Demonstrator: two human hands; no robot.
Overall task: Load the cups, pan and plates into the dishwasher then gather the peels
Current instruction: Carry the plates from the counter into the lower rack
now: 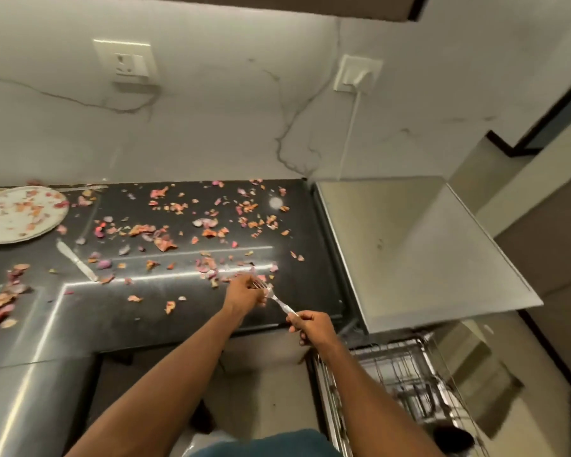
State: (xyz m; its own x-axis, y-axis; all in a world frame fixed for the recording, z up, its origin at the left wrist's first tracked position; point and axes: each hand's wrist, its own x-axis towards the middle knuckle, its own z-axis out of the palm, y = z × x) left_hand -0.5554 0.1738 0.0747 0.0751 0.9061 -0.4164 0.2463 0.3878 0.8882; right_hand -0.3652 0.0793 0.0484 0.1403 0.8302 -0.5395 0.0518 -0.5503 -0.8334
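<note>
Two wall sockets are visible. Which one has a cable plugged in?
The right socket, above the counter's right end: a white cable hangs from it. The left socket has none.

Peels (165, 240) lie scattered across the counter (145, 311), with a plate (14, 222) at its far left and a knife (76, 260) just right of and nearer than the plate. Right of the counter stands the dishwasher (409, 245), its wire rack (406, 384) pulled out on the near side. Near the counter's right end, the left hand (244, 293) sits at the tines of a fork (276, 300) and the right hand (310, 326) at its handle, nearer and rightward.
</note>
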